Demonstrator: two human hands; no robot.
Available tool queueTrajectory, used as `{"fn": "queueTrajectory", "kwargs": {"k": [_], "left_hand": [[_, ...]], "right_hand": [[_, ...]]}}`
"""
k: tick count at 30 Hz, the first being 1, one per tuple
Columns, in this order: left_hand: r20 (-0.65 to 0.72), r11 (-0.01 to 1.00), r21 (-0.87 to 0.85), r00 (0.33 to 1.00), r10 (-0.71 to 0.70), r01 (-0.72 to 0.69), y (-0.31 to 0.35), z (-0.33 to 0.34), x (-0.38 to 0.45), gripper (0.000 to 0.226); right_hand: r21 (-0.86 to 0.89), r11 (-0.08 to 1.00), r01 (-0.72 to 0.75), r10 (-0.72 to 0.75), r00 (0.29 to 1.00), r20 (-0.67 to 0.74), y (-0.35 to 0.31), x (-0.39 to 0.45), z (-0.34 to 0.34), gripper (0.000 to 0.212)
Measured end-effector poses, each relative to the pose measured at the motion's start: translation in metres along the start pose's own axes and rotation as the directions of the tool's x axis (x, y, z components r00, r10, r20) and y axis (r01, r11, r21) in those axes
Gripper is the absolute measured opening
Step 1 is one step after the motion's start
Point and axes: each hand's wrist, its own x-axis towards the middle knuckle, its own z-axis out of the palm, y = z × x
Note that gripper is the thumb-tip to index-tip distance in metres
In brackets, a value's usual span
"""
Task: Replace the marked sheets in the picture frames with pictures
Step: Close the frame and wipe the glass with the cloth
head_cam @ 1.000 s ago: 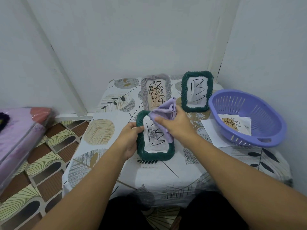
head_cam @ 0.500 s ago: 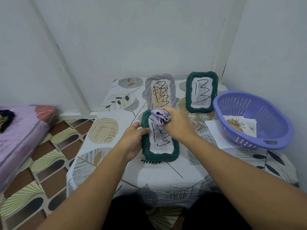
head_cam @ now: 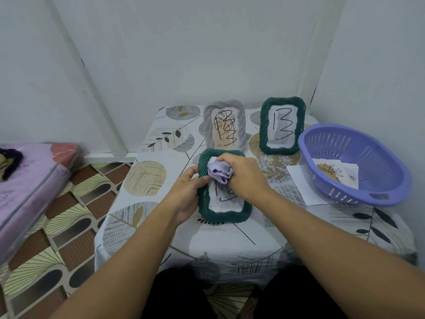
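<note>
right hand (head_cam: 243, 176) bunched lilac cloth (head_cam: 218, 172) tighter, slid it leftward over frame glass (head_cam: 224, 199)

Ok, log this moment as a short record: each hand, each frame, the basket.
left hand: grips the near green frame's left edge
right hand: holds a bunched lilac cloth against the near green frame
near green frame: marked sheet inside
grey frame: upright at back, scribbled sheet
far green frame: upright, marked sheet
purple basket: on the right, holds pictures
</note>
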Motion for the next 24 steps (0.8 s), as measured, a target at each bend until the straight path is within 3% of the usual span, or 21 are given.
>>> {"fn": "queueTrajectory", "kwargs": {"k": [8,24], "left_hand": [[-0.014,1.0,0.0,1.0,-0.011,0.011,-0.001,-0.005,-0.002,0.024],[0.03,0.999,0.013,0.999,0.041,-0.041,-0.002,-0.006,-0.005,0.024]], "right_hand": [[0.054,0.998,0.028,-0.03,0.999,0.031,-0.005,-0.01,0.005,0.03],[0.005,0.999,0.053,-0.053,0.998,-0.039,-0.009,-0.005,-0.001,0.031]]}}
